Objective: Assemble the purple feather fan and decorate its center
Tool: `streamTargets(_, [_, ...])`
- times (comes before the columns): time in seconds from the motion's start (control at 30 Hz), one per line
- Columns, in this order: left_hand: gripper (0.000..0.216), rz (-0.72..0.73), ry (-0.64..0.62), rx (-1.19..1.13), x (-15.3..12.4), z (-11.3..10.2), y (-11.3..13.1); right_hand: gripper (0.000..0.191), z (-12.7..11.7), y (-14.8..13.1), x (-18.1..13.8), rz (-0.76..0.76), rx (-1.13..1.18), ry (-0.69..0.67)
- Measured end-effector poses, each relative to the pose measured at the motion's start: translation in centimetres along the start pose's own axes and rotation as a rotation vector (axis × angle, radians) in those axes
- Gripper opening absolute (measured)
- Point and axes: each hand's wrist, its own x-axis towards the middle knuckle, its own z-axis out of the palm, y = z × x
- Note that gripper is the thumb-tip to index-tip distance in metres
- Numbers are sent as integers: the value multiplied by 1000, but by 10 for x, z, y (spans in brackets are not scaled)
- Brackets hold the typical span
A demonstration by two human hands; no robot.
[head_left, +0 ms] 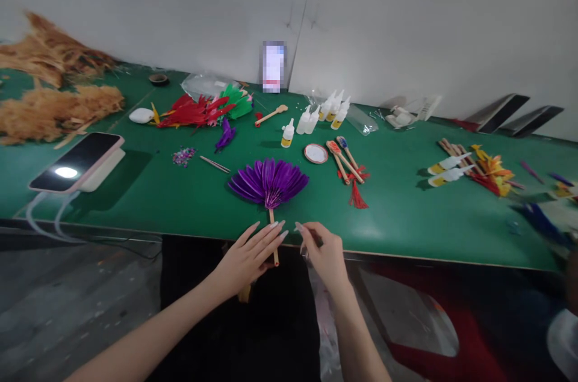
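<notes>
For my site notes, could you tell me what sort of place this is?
Probably a craft workshop making feather fans: a long green worktable holds a purple feather fan, small glue bottles and loose red feathers.

No legible text, brand, number or sign anywhere in frame. Glue bottles [321, 112] at upper centre: yellow labels, print too small to read. Two more bottles [447, 168] lying at right: same, unreadable. Upright card [273, 66] against the wall, top centre: blurred out. Phone [76, 162] at left: dark screen, only a glare spot.
</notes>
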Motion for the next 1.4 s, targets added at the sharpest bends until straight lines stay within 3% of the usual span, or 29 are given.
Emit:
streamTargets(0.2, [52,21,101,-5,-9,16,-3,28,13,-5,-1,46,-171,-125])
streamTargets(0.3, [46,4,171,-6,-9,23,-2,22,17,-9,2,72,-210,-100])
streamTargets(0.43, [40,24,269,32,-11,36,-4,30,24,-13,8,51,-243,-85])
streamTargets(0.7, [45,11,271,63,-18,59,-10,18,40,-22,27,21,-140,-77])
streamTargets(0.93, [51,-8,200,13,-18,50,-9,19,42,-20,35,81,-76,-135])
streamTargets(1.1, [44,29,237,21,-15,41,-8,18,42,-22,41,141,-44,-195])
streamTargets(1.27, [49,4,187,-74,-15,24,-5,19,50,-23,38,116,28,-89])
streamTargets(1.4, [59,-82,286,-225,-18,6,0,20,55,-28,38,90,128,13])
